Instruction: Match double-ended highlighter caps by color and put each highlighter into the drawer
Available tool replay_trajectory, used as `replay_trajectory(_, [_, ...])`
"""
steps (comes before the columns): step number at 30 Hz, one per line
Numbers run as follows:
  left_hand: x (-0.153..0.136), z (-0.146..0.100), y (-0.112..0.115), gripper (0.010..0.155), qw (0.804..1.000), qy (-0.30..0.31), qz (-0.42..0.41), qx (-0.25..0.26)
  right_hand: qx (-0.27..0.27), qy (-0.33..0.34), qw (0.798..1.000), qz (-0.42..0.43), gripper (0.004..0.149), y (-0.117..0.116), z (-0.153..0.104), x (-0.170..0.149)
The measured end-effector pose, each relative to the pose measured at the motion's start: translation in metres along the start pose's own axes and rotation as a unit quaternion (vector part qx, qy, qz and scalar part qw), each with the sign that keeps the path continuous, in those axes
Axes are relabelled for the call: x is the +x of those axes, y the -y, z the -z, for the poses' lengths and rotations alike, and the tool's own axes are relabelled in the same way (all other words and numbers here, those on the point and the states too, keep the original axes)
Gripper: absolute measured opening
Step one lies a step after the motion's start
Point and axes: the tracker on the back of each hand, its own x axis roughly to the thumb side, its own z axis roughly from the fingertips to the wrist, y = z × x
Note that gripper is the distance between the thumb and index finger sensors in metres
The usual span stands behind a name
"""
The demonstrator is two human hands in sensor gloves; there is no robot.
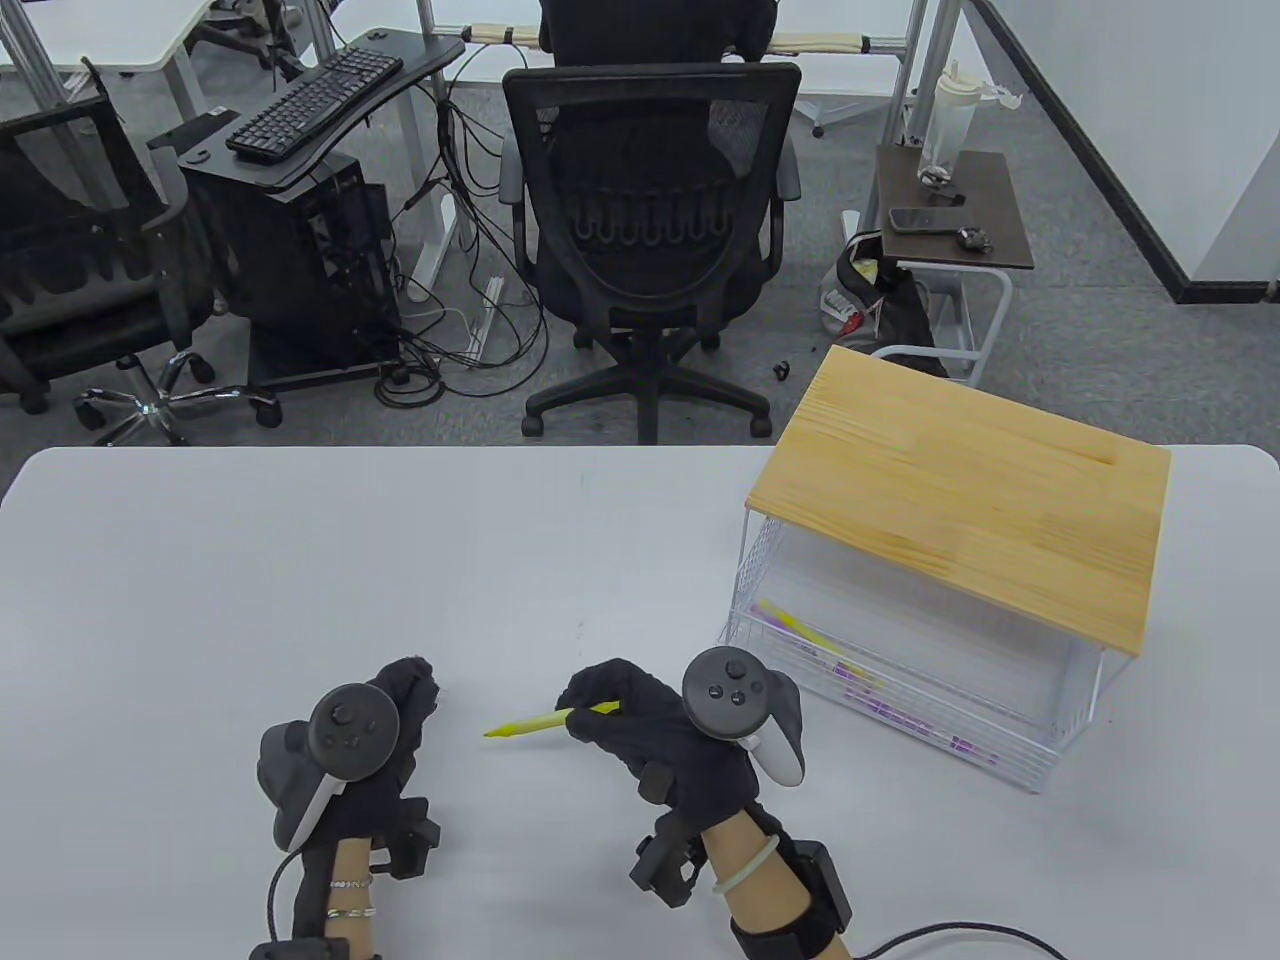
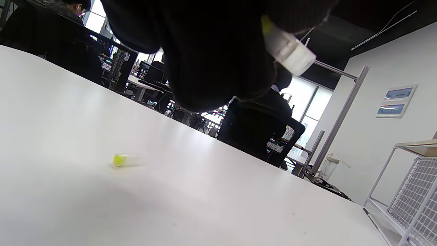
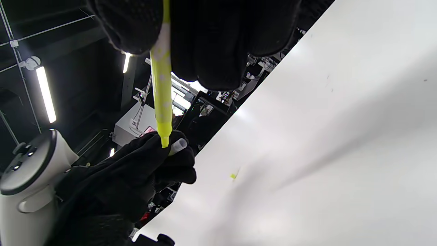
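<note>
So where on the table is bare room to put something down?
The table's whole left and far middle, beyond both hands, lies bare. It is crowded on the right, where the drawer unit stands. One loose yellow cap lies near the left hand.

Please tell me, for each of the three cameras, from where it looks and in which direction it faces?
Table view: from above, down onto the white table; left hand and right hand enter from the bottom edge.
Left wrist view: under the left wrist, low across the table towards the chairs; the left hand's fingers hold a clear cap.
Right wrist view: strongly tilted, looking along the yellow highlighter to the left hand.
Shared: the highlighter appears in the table and right wrist views.
</note>
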Motion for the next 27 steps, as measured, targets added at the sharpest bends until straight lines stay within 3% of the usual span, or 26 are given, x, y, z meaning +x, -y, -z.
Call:
replay_trajectory(6, [-0.0015,-0.0003,-0.0018,0.047,0.998,0.013,-0.059,-0.007,0.017,0.01,0.999,0.037,0.043,0.0012,0.0,-0.0025])
replay_trajectory(18, [-0.0042,0.0005,-0.0025,0.045,0.992,0.026,-0.121,-0.016,0.04,0.013,0.997,0.059,0.041,-0.0003,0.0017,-0.0055])
replay_trajectory(27, [-0.0063,0.0007,-0.0037,0.045,0.988,0.036,-0.15,-0.029,0.021,0.013,0.998,0.054,0.041,0.0006,0.0,-0.0052])
